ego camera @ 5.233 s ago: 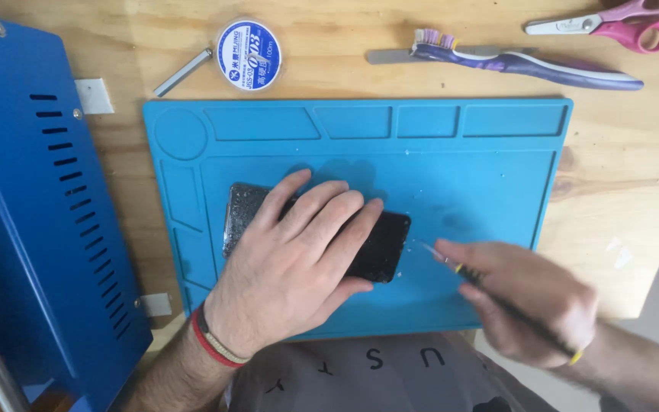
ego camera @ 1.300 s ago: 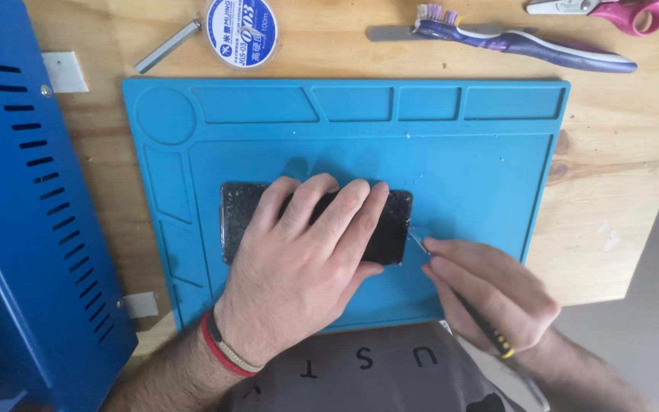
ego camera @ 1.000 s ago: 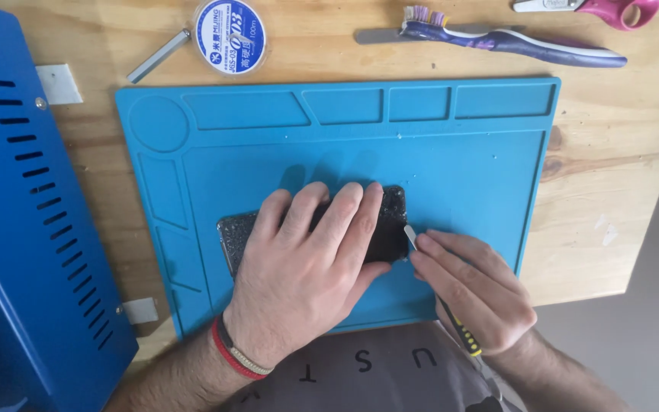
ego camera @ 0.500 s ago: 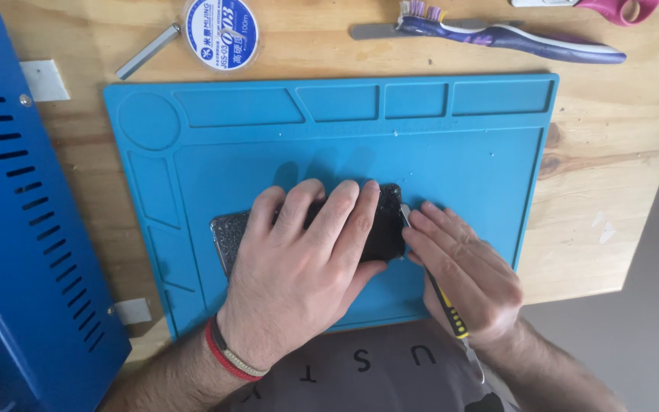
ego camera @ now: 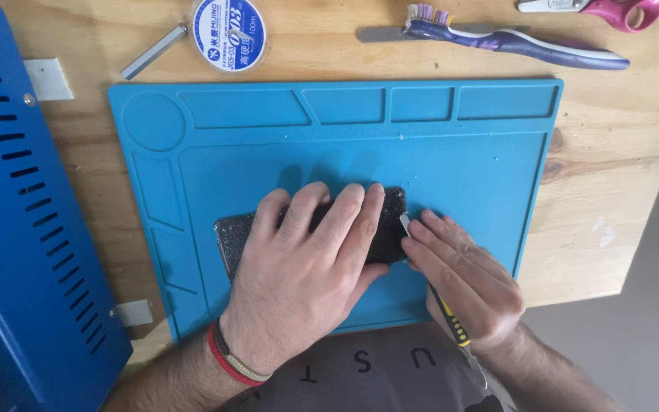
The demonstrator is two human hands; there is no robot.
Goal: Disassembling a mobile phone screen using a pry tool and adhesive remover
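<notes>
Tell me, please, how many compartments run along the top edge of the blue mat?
5: a round one at the left corner, then four in a row. None seems hidden.

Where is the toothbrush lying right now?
In the head view, the toothbrush lies on the wooden table beyond the blue mat's far edge, upper right, between the wire spool and the pink-handled scissors.

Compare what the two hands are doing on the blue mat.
The left hand lies flat, palm down, fingers spread over the dark phone; the right hand is curled around a thin tool with a yellow and black handle. The left hand covers most of the phone's middle; the right hand sits at its right edge, tool tip against it. The left wrist wears red and beige bands; the right shows none. Both rest on the blue mat.
</notes>
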